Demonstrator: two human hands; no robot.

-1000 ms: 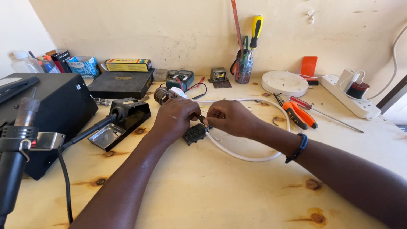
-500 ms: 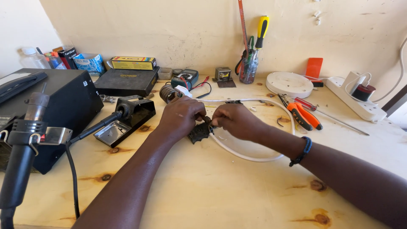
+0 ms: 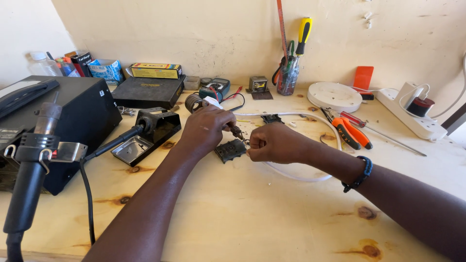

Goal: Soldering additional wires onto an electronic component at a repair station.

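Note:
A small black plug-like part (image 3: 231,150) lies on the wooden bench between my two hands. My left hand (image 3: 206,130) is closed around a thin dark tool (image 3: 238,132) whose tip points down at the part. My right hand (image 3: 271,142) pinches something small at the part's right edge; what it pinches is hidden by the fingers. A white cable (image 3: 301,175) loops on the bench behind and under my right hand.
A soldering iron in its black stand (image 3: 145,133) and a black station box (image 3: 73,121) sit at the left, a hot-air wand (image 3: 34,165) nearer. Orange pliers (image 3: 352,133), a screwdriver, a white disc (image 3: 335,96), a power strip (image 3: 412,114) and a tool cup (image 3: 287,77) lie beyond.
Both hands stay on the small black part. The view has shifted slightly, so the hands sit a little lower and more central in the picture.

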